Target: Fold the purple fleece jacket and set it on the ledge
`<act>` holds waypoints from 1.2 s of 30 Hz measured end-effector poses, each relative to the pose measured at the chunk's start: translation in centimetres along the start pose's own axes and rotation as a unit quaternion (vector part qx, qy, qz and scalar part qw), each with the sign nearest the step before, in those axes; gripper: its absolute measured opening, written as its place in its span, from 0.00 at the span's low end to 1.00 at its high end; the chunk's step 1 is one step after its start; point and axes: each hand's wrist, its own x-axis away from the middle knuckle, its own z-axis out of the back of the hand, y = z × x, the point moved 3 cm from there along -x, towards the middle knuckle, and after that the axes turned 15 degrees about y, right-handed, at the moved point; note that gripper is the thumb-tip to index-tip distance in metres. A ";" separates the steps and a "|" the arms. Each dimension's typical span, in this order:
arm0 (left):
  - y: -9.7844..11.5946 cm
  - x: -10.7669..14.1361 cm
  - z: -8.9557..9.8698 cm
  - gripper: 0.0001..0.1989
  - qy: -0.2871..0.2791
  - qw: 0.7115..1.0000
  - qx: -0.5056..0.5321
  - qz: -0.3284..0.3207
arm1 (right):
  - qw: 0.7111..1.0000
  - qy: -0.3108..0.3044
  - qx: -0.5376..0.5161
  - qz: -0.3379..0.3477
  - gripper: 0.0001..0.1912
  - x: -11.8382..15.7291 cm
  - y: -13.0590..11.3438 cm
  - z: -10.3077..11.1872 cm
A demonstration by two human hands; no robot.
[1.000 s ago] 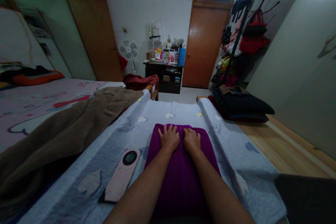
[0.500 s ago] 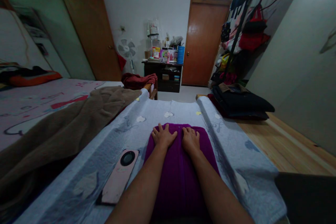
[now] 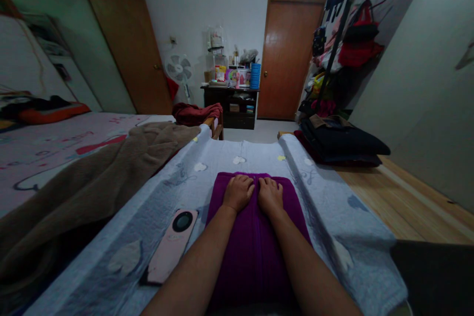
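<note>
A folded purple garment [image 3: 255, 256] with a zip down its middle lies on the pale blue patterned cover [image 3: 259, 155]. On the upper left part of it rests my left hand [image 3: 239, 191], its fingers curled and close together beside the zip. My right hand [image 3: 270, 194] sits just right of the zip near the same top edge, fingers bent against the fabric. Whether either hand pinches cloth is hard to tell. A pink phone [image 3: 172, 247] with a round camera ring lies left of the garment.
A brown blanket [image 3: 111, 173] spreads at the left, over a pink bed sheet [image 3: 48, 143]. Dark folded clothes [image 3: 340, 140] are stacked on a wooden surface [image 3: 392, 197] at the right. Farther back stand a fan [image 3: 179, 69] and a dark cabinet [image 3: 229, 108].
My left hand has moved right, towards the zip, and its spread fingers have drawn together. My right hand has stayed nearly in place.
</note>
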 end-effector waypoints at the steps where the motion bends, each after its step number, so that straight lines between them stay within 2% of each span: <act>1: 0.0 0.0 -0.2 0.09 -0.002 1.000 0.005 -0.003 | 1.000 -0.001 0.002 0.000 0.20 0.0 0.0 0.0; 8: -0.3 0.1 -1.0 0.13 -0.020 1.000 -0.001 0.009 | 1.000 0.011 0.007 0.008 0.19 0.1 0.1 -0.2; 18: -0.9 0.1 -1.7 0.25 -0.065 0.987 -0.085 0.124 | 1.000 -0.019 -0.017 0.004 0.21 -0.1 0.2 -0.1; 21: -0.9 0.1 -1.9 0.23 -0.069 0.984 -0.094 0.133 | 0.999 -0.021 -0.023 0.013 0.22 -0.2 0.0 0.1; 27: -0.9 0.2 -2.0 0.20 -0.062 0.986 -0.095 0.122 | 0.990 -0.050 -0.090 0.101 0.24 -0.5 -0.6 -0.2; 36: -0.8 0.1 -1.9 0.20 -0.061 0.985 -0.097 0.131 | 0.990 -0.090 -0.057 0.094 0.26 -1.4 -0.2 -1.3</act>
